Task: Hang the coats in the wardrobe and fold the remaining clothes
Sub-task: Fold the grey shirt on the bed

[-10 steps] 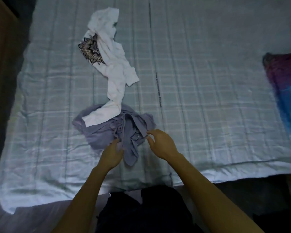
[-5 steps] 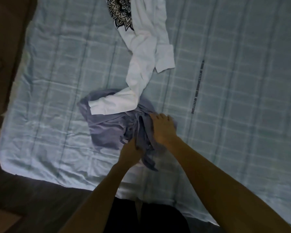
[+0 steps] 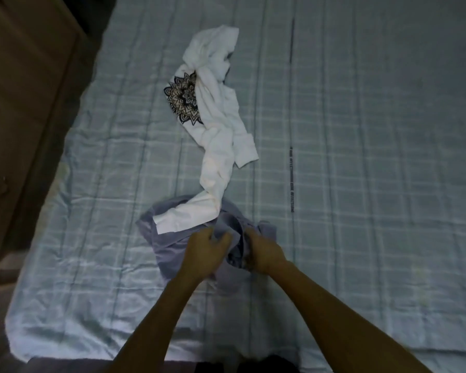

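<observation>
The left hand (image 3: 203, 254) and right hand (image 3: 264, 251) grip the crumpled lilac-grey cloth garment (image 3: 170, 246) near the front edge of the pale-blue checked bed (image 3: 361, 184), fingers curled into its folds (a white mandala-printed shirt (image 3: 218, 141) overlaps its far side).

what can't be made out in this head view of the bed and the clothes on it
Head view:
- White shirt with black mandala print: twisted, print partly folded under.
- Crumpled grey-purple garment: bunched, partly under that shirt's sleeve; type unclear.
- Right hand: fingertips buried in that fabric; grip unclear.
- Brown wooden furniture: cut off by left edge.
</observation>
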A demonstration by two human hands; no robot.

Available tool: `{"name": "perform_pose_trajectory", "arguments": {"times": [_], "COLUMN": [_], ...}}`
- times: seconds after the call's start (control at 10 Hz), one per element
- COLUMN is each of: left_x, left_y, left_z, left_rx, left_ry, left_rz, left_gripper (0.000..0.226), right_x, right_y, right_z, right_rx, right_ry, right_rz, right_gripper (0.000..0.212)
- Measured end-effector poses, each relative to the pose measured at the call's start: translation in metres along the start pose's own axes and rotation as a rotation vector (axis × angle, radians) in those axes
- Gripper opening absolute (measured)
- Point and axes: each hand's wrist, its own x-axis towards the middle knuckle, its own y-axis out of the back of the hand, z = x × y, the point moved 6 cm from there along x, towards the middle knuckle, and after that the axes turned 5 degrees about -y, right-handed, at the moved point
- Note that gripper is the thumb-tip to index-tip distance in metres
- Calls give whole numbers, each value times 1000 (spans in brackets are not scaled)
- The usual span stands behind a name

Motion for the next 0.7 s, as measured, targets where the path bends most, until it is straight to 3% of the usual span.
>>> {"name": "perform_pose_trajectory", "arguments": {"times": [0.1, 0.2, 0.3, 0.5, 0.6, 0.7], "left_x": [-12, -29, -47, -90, -110, -129], "left_y": [24, 59, 103, 186, 220, 238], "left_z": [35, 63, 85, 128, 138, 144], "left_rx": [11, 50, 22, 140, 139, 160], "left_ry": [-117, -226, -313, -586, -666, -713], "left_rz": [-51, -116, -87, -3, 51, 24], "left_gripper": [26, 18, 25, 52, 53, 45], "right_x": [-19, -56, -86, -122, -132, -148], "right_y": [16, 33, 44, 30, 19, 20], "right_z": [-23, -58, -81, -121, -139, -169], "right_rx": [139, 9, 54, -249, -272, -39], "right_ry": [7, 97, 187, 273, 280, 380], "right_rz": [150, 219, 201, 24, 61, 191], "right_gripper": [38, 43, 71, 94, 85, 52]}}
